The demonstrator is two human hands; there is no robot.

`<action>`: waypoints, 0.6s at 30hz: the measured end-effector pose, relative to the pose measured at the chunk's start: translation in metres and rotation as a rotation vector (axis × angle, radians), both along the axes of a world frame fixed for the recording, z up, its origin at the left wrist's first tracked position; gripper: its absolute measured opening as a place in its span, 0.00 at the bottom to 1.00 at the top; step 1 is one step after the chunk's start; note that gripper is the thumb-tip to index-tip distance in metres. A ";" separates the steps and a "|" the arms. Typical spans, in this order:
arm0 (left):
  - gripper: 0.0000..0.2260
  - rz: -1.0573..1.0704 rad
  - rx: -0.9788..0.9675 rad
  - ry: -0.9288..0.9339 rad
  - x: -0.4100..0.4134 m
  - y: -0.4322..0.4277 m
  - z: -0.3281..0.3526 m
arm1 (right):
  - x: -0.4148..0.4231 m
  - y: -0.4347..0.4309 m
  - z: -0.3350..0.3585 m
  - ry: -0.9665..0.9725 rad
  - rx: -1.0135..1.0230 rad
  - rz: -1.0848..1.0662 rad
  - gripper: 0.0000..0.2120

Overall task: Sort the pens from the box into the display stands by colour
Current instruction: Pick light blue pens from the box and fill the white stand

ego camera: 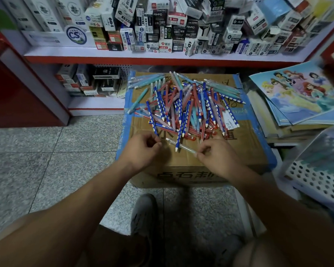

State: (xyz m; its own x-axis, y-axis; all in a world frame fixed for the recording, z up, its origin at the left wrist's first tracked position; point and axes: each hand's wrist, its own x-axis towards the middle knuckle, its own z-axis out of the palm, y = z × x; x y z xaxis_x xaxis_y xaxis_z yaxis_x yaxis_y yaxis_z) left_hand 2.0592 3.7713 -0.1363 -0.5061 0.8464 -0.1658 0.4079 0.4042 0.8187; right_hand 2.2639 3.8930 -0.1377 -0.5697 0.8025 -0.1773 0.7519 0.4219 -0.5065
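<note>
Pens: I see a big mixed pile of pens (183, 105) on top of the cardboard box (245, 151); blue, red, pink and light green ones
Right hand: my right hand (218, 157) pinches one end of a pale pen (183, 147); that pen sits just in front of the pile
Left hand: my left hand (141, 151) is near the pen's other end; fingers curled in; I cannot tell if they hold anything
Side: a white tray with holes (316, 176) is to the right
</note>
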 end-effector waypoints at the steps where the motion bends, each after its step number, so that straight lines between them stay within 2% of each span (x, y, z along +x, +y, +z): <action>1: 0.02 -0.009 -0.003 -0.007 0.001 0.001 0.000 | 0.002 0.000 0.000 0.015 -0.010 -0.001 0.06; 10: 0.03 -0.048 -0.021 0.017 0.013 0.006 0.002 | 0.026 -0.001 0.015 0.142 -0.145 -0.016 0.08; 18: 0.04 -0.061 -0.027 -0.083 0.030 0.018 0.010 | 0.040 0.004 0.037 0.442 -0.156 -0.227 0.06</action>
State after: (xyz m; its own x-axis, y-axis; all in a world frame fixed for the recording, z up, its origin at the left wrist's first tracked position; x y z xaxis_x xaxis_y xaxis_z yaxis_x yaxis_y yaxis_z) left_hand 2.0896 3.7893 -0.1266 -0.4376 0.8698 -0.2279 0.3639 0.4031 0.8397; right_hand 2.3042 3.8969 -0.1005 -0.4322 0.8976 -0.0863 0.5159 0.1676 -0.8401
